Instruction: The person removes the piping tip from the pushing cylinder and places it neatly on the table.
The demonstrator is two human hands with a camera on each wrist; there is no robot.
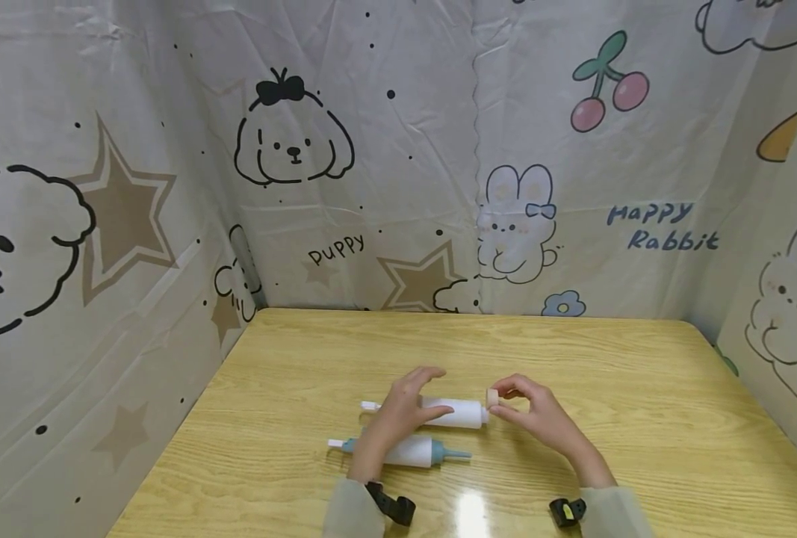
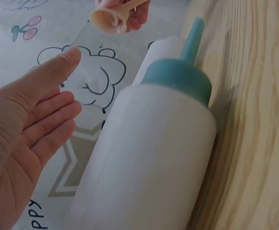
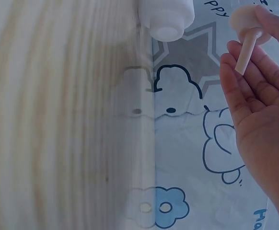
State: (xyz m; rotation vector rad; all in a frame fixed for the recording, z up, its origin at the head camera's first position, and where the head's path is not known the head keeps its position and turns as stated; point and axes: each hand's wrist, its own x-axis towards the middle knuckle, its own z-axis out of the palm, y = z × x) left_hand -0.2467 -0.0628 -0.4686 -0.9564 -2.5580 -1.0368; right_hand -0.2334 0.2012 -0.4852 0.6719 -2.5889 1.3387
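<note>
A white squeeze bottle (image 1: pixel 461 413) lies on its side on the table, its bare neck (image 3: pixel 168 32) pointing right. Thumb and fingers of my right hand (image 1: pixel 539 415) pinch a peach-coloured nozzle cap (image 3: pixel 247 24) just off that neck; the cap's hollow underside shows in the left wrist view. My left hand (image 1: pixel 401 411) is over the bottle's left part with thumb and fingers spread, and it hides some of the bottle. Nearer me lies a second white bottle (image 2: pixel 149 153) with a teal nozzle cap (image 2: pixel 178 79), partly behind my left wrist.
The wooden table (image 1: pixel 573 351) meets a printed cloth (image 1: pixel 405 172) at the back and sides. Small white tips stick out at the left ends of both bottles, the nearer tip (image 1: pixel 335 444) beside a teal part. Each wrist wears a black strap device (image 1: pixel 391 505).
</note>
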